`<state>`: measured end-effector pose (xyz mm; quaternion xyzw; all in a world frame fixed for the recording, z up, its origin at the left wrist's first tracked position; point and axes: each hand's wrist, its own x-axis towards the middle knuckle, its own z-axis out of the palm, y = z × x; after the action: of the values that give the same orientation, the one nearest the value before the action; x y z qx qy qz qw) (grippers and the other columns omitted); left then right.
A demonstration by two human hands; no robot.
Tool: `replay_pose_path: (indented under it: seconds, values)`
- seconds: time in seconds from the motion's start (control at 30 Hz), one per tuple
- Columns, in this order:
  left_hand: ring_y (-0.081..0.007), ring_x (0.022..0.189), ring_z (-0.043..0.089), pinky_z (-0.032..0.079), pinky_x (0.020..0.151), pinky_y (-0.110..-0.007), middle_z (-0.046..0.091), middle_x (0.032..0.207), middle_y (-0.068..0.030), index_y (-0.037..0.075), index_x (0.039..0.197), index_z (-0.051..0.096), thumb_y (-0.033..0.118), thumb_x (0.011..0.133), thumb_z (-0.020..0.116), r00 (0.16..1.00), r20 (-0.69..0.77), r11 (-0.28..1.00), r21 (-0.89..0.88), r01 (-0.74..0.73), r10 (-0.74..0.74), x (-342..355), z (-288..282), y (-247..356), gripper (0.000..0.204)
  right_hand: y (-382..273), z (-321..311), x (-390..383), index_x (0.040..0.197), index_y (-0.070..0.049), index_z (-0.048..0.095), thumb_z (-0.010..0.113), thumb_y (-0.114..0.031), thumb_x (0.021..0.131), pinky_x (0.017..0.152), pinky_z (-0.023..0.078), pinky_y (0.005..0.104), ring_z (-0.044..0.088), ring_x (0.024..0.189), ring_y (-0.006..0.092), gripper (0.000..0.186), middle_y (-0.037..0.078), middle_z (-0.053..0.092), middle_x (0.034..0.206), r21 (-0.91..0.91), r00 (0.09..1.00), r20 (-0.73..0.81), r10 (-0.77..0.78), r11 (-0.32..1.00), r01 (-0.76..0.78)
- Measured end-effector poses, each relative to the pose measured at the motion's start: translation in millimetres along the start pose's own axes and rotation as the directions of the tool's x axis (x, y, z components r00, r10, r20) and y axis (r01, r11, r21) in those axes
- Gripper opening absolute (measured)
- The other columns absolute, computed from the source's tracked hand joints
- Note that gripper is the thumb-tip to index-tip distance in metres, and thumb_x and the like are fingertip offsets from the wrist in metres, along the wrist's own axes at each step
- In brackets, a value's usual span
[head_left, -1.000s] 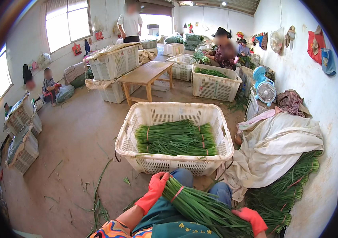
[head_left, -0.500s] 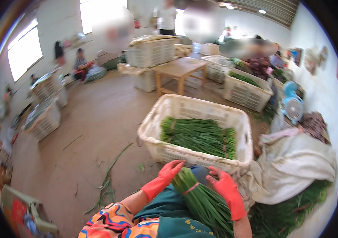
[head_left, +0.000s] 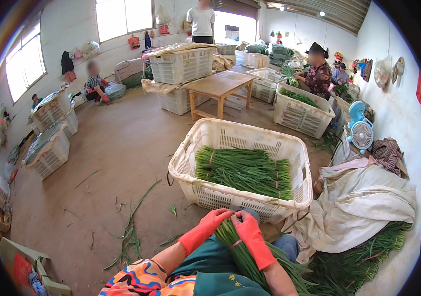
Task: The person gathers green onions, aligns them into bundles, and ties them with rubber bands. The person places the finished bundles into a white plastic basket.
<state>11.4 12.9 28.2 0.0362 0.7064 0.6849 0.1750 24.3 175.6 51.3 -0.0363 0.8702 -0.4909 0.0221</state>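
A bundle of garlic chives [head_left: 237,246], tied with a pink band, lies slantwise across my lap with its pale ends pointing away from me. At those ends my left hand [head_left: 214,223], in a red rubber glove, has its fingertips pinched together. Meeting it there is my right hand [head_left: 251,236], in a matching glove, its fingers closed and its wrist over the bundle. Whatever the fingertips pinch is too small to make out. Just beyond my knees stands a white plastic crate [head_left: 242,193], with several banded chive bundles [head_left: 242,170] laid inside.
To my right, a pale cloth [head_left: 368,204] partly covers more chives [head_left: 363,259] on the floor. A blue fan [head_left: 361,130] stands behind it. Farther off are a wooden table [head_left: 223,85], stacked crates [head_left: 181,66] and several people. Loose leaves [head_left: 131,227] litter the floor at left.
My right hand has moved left and inward from the bundle's right side, and its spread fingers have closed. Both hands now meet at the bundle's ends. The view has steadied and shifted slightly.
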Motion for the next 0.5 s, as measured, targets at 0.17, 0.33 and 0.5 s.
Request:
replay_pose_path:
  seconds: [0.17,0.33,0.5]
  values:
    - [-0.0166,0.087,0.058,0.045,0.079,-0.029,0.064,0.093,-0.0078,0.002,0.103,0.061,0.033,0.088,0.052,0.987,-0.13,0.993,0.077,-0.086,0.096,-2,11,-12,0.036,16,20,6,0.089,-0.001,0.062,0.065,-0.016,0.081,0.073,0.049,0.0328,0.064,0.081,0.0262,0.017,0.014,0.067,0.091,-0.047,0.978,-0.14,-0.155,0.988,0.149]
    - [-0.0153,0.08,0.057,0.047,0.069,-0.03,0.062,0.087,-0.0044,0.007,0.102,0.061,0.037,0.089,0.049,0.962,-0.244,0.978,0.194,-0.073,0.12,-7,12,-9,0.035,7,20,7,0.087,0.001,0.061,0.066,-0.011,0.08,0.078,0.048,0.0321,0.064,0.089,0.0251,0.014,0.013,0.066,0.103,0.057,0.995,-0.067,-0.073,0.995,0.077]
    - [-0.0154,0.075,0.06,0.049,0.068,-0.03,0.063,0.088,-0.0053,0.009,0.107,0.062,0.038,0.09,0.049,0.959,-0.28,0.994,0.091,0.065,-0.037,-12,15,2,0.036,-1,16,11,0.097,-0.002,0.061,0.065,-0.012,0.082,0.087,0.046,0.0305,0.061,0.102,0.0243,0.018,0.014,0.064,0.11,0.155,0.997,0.052,0.061,0.985,-0.068]
